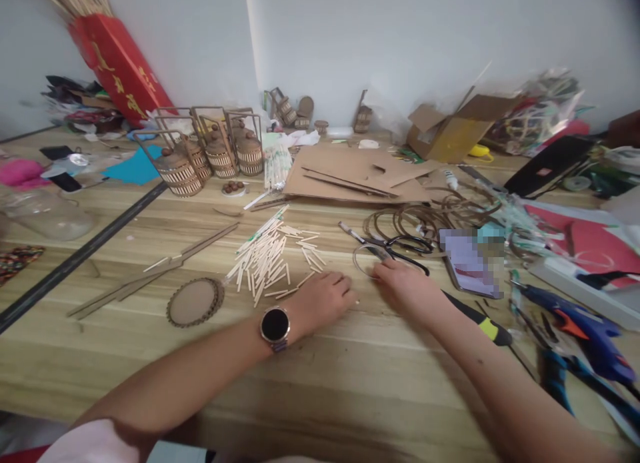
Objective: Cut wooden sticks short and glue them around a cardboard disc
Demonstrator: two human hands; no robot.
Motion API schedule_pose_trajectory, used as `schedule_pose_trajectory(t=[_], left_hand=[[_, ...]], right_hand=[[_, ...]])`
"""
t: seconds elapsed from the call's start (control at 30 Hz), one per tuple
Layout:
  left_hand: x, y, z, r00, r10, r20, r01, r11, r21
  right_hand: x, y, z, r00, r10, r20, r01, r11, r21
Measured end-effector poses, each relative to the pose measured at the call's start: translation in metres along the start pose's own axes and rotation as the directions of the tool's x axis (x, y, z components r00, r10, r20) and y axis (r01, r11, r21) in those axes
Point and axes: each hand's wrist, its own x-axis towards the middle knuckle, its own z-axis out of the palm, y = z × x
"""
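My left hand [326, 299], with a watch [275, 326] on its wrist, is low over the table beside a loose pile of short pale wooden sticks [263, 256]. Its fingers curl downward, and a tiny pale bit shows at their tips; what they hold, if anything, is hidden. To its right, my right hand [403, 286] has its fingertips closed at the edge of a thin pale loop [356, 258]. Black-handled scissors [413, 243] lie just beyond those fingers. A round cardboard disc with a beaded brown rim [195, 303] lies left of my left hand.
Small lidded baskets with handles [217, 153] stand at back left. Cardboard sheets [345, 173] and coiled brown strips [415, 220] lie behind my hands. On the right are a phone [467, 263], a blue glue gun [575, 323] and pliers [555, 370]. Brown strips [150, 276] lie left.
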Motion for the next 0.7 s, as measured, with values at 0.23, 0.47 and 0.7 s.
schedule_pose_trajectory(t=[0.23, 0.47, 0.7], left_hand=[[-0.053, -0.023, -0.001, 0.998, -0.047, -0.038, 0.051, 0.992, 0.114], [-0.089, -0.024, -0.013, 0.978, -0.171, -0.120, 0.179, 0.982, 0.060], [-0.104, -0.023, 0.004, 0.989, -0.109, -0.102, 0.107, 0.994, -0.019]], right_hand=[[-0.011, 0.019, 0.007, 0.999, 0.033, -0.017, -0.033, 0.999, -0.036], [-0.022, 0.016, 0.020, 0.980, 0.041, -0.193, -0.058, 0.994, -0.087], [-0.030, -0.019, 0.026, 0.946, -0.160, -0.281, 0.152, 0.987, -0.051]])
